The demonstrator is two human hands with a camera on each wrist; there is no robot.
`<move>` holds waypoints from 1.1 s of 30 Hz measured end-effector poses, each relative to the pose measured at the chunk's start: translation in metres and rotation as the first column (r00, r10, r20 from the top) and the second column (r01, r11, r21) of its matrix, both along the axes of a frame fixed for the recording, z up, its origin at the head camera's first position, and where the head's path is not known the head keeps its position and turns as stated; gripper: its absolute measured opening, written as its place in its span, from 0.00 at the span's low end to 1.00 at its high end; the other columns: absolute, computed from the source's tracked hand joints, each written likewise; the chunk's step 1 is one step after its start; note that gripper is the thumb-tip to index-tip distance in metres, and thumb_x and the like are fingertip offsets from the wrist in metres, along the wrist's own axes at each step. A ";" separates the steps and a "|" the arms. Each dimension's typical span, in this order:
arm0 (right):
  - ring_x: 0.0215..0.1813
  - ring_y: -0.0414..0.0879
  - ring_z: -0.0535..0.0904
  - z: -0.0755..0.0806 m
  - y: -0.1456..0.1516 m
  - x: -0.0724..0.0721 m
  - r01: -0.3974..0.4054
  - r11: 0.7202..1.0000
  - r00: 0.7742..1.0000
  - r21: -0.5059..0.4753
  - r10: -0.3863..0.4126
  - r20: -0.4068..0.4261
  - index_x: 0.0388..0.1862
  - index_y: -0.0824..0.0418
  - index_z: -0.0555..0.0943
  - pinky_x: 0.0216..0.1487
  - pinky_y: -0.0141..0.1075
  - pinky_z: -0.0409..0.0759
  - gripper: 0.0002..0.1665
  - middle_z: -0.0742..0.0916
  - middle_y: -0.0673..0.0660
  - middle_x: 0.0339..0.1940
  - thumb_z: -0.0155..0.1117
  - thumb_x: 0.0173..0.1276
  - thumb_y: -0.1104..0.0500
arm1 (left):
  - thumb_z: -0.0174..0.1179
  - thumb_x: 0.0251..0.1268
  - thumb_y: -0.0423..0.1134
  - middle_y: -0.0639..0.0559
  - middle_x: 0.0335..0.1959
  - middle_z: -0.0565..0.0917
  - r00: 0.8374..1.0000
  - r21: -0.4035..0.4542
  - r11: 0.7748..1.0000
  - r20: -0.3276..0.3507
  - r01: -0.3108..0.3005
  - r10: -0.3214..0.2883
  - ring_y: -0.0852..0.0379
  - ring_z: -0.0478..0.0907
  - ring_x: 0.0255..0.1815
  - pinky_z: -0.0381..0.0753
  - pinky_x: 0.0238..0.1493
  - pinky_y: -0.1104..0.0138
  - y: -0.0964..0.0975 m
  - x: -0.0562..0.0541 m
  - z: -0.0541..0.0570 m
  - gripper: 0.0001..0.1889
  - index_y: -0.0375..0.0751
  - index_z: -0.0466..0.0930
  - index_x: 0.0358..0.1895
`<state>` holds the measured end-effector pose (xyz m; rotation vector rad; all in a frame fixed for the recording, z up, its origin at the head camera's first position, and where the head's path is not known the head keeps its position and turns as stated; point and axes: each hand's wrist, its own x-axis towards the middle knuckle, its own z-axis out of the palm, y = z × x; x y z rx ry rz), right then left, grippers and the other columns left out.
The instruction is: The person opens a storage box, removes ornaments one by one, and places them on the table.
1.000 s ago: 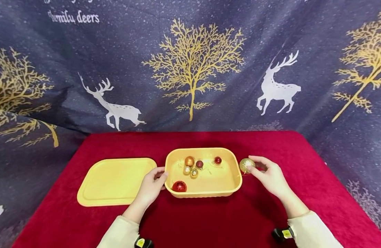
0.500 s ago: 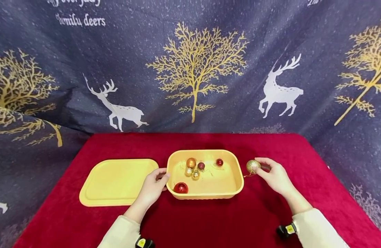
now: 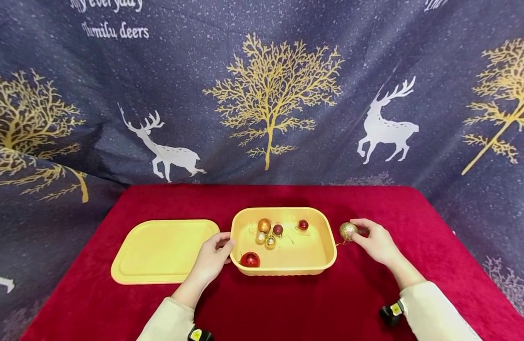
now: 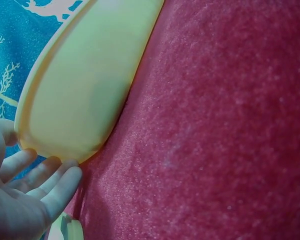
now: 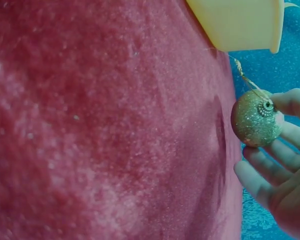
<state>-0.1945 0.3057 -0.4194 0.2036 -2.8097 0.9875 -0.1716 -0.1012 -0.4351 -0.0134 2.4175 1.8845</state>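
In the head view a yellow plastic box stands on the red cloth, with several small Christmas baubles inside. Among these are a larger shiny red bauble at the near left corner and an orange one farther back. My left hand holds the box's left end, thumb at the rim and fingers against the outer wall. Just beyond the right end, my right hand pinches a glittery gold bauble between thumb and fingers. Its gold string loop hangs toward the box.
Left of the box lies a flat yellow lid, partly behind the left hand. Red cloth covers the table. A dark blue hanging printed with trees and deer rises behind its far edge.
My right hand has drawn the gold bauble slightly right, away from the box's end. The left hand keeps its hold on the box. The whole head view has shifted a little.
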 end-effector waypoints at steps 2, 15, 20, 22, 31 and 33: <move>0.45 0.55 0.82 -0.001 0.000 -0.001 0.001 1.000 1.000 0.014 -0.001 0.006 0.53 0.68 0.78 0.44 0.42 0.80 0.22 0.85 0.64 0.45 0.65 0.62 0.58 | 0.54 0.69 0.39 0.35 0.50 0.79 1.000 0.003 1.000 0.001 0.001 -0.001 0.47 0.80 0.44 0.84 0.39 0.59 0.000 -0.001 0.000 0.20 0.30 0.72 0.58; 0.44 0.55 0.83 -0.005 0.000 -0.002 0.012 1.000 1.000 0.028 -0.013 0.020 0.53 0.69 0.78 0.43 0.38 0.80 0.22 0.86 0.65 0.44 0.65 0.61 0.61 | 0.55 0.68 0.36 0.36 0.47 0.80 1.000 -0.017 1.000 -0.001 -0.016 0.016 0.49 0.80 0.42 0.84 0.37 0.62 -0.001 -0.003 -0.002 0.18 0.30 0.74 0.57; 0.49 0.59 0.81 -0.003 0.001 -0.001 0.019 0.999 1.000 0.034 -0.020 0.014 0.54 0.69 0.78 0.50 0.50 0.78 0.23 0.85 0.67 0.48 0.64 0.62 0.59 | 0.54 0.69 0.36 0.37 0.47 0.80 1.000 -0.016 1.000 0.000 -0.016 0.016 0.48 0.80 0.42 0.84 0.38 0.61 0.000 -0.003 0.000 0.18 0.30 0.73 0.57; 0.53 0.61 0.79 -0.001 0.001 0.000 0.022 0.999 1.000 0.042 -0.023 0.018 0.54 0.68 0.78 0.54 0.54 0.75 0.23 0.83 0.67 0.51 0.64 0.63 0.57 | 0.54 0.69 0.36 0.37 0.47 0.80 1.000 -0.015 1.000 -0.003 -0.017 0.017 0.48 0.80 0.42 0.84 0.38 0.61 0.000 -0.004 0.000 0.18 0.30 0.73 0.57; 0.56 0.63 0.77 0.008 -0.004 0.004 0.033 0.999 0.999 0.037 -0.034 0.014 0.56 0.67 0.77 0.54 0.54 0.76 0.24 0.81 0.68 0.55 0.62 0.65 0.55 | 0.54 0.69 0.37 0.36 0.47 0.80 1.000 0.006 1.000 -0.004 -0.008 0.009 0.49 0.80 0.42 0.85 0.37 0.61 0.000 -0.003 -0.002 0.18 0.30 0.73 0.57; 0.54 0.63 0.78 0.011 -0.007 0.005 0.032 0.999 0.999 0.026 -0.032 0.010 0.56 0.67 0.77 0.52 0.54 0.77 0.23 0.82 0.67 0.55 0.61 0.65 0.56 | 0.54 0.69 0.37 0.36 0.47 0.80 1.000 0.009 1.000 -0.007 -0.006 0.006 0.49 0.80 0.43 0.85 0.37 0.61 0.000 -0.003 -0.002 0.18 0.29 0.73 0.57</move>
